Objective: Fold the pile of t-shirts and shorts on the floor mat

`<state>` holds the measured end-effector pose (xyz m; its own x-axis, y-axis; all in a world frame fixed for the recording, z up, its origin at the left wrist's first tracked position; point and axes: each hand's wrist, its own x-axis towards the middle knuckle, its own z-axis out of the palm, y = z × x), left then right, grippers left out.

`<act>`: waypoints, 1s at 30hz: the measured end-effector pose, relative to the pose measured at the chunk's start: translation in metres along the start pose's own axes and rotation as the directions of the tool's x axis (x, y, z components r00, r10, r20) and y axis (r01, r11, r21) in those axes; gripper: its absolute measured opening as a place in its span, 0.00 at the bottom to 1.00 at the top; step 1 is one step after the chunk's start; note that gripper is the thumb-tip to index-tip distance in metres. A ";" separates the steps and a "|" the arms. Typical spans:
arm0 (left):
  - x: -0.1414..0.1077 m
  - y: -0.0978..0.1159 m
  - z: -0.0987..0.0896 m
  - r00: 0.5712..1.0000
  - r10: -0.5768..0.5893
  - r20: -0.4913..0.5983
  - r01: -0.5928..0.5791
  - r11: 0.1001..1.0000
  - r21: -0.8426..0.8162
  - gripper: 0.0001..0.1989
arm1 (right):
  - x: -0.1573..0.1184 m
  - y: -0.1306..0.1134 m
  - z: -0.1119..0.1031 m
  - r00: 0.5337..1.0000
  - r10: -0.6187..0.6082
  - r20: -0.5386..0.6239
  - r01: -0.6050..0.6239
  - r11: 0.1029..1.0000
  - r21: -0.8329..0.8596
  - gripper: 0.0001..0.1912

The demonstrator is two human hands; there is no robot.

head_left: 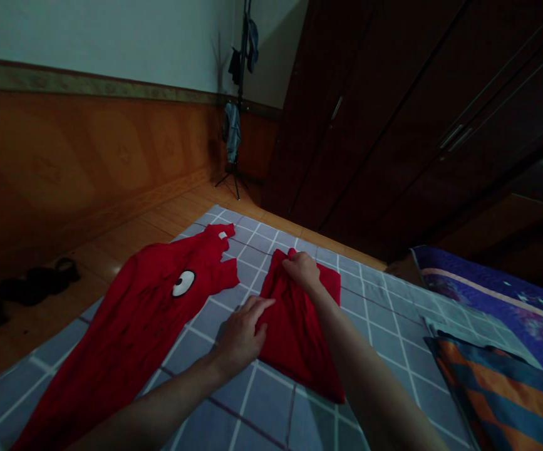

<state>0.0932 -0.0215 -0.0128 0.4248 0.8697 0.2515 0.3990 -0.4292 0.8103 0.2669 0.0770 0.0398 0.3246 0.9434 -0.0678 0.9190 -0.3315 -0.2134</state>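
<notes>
A folded red garment (306, 351) lies on the grey checked bed cover, its exact kind hidden by the folds. At its far edge my right hand (302, 269) is closed, pinching a bit of the cloth. My left hand (243, 335) rests against the garment's left edge, fingers stretched out and thumb apart. Left of both hands a red shirt (153, 307) is spread lengthwise, with a white cartoon eye printed on it and a small white tag at its far end. My left forearm crosses over the near part of that shirt.
The checked bed cover (384, 313) ends near a dark wardrobe (369, 125). Folded orange-and-blue cloth (510, 388) lies at right, near purple bedding (487, 282). A coat stand (240, 81) with clothes stands in the corner. Dark footwear (31, 285) is on the floor at left.
</notes>
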 end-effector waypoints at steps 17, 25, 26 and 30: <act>-0.018 -0.002 0.017 0.935 0.331 0.129 -0.346 0.766 0.541 0.32 | -0.057 0.034 0.036 0.834 -0.545 -0.087 0.547 0.837 0.002 0.23; -0.021 -0.018 0.026 0.938 0.229 0.259 -0.344 0.705 0.621 0.38 | -0.017 0.056 0.040 0.853 -0.520 -0.048 0.512 0.850 -0.120 0.35; -0.022 -0.019 0.026 0.937 0.234 0.261 -0.349 0.699 0.625 0.38 | -0.009 0.063 0.035 0.877 -0.477 -0.059 0.468 0.875 -0.122 0.35; -0.022 -0.023 0.027 0.930 0.262 0.259 -0.368 0.671 0.644 0.38 | -0.004 0.095 0.017 0.945 -0.297 -0.139 0.281 0.952 -0.124 0.36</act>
<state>0.0969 -0.0374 -0.0513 0.7098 0.6328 0.3095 0.6342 -0.7653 0.1103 0.3490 0.0418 0.0032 0.0649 0.9888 0.1346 0.9936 -0.0515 -0.1009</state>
